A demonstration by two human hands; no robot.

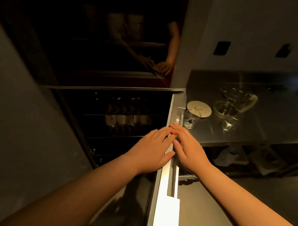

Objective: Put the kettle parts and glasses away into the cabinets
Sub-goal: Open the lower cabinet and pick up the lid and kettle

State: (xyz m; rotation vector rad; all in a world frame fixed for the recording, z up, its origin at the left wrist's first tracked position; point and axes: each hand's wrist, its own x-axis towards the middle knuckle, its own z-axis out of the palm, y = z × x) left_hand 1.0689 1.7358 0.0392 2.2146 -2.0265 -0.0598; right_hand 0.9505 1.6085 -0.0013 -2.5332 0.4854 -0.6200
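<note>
We are seeing the clear glass kettle jug with a pale handle (239,99) sitting on the shiny grey metal counter (275,120), far back from the counter's front edge. A small clear glass cup (221,108) is standing just in front of the jug. Another clear drinking glass (229,122) is standing closer to the front edge. The round white kettle lid (199,108) is lying flat near the counter's left end. A clear glass with a dark spot at its bottom (190,119) is standing just beside the lid, right by the counter's left edge.

Our two hands are lying flat on the pale, bright cabinet door edge (164,192), just left of the counter. Our left hand (153,151) is spreading its fingers over the edge. Our right hand (188,148) is resting next to it with straight fingers, and the fingertips of both hands are almost touching. Neither hand is holding anything.

Left of the counter, the dark open cabinet (109,121) is showing thin shelves. A row of white cups (127,120) is sitting on one shelf. It is too dark to tell what else is inside.
</note>
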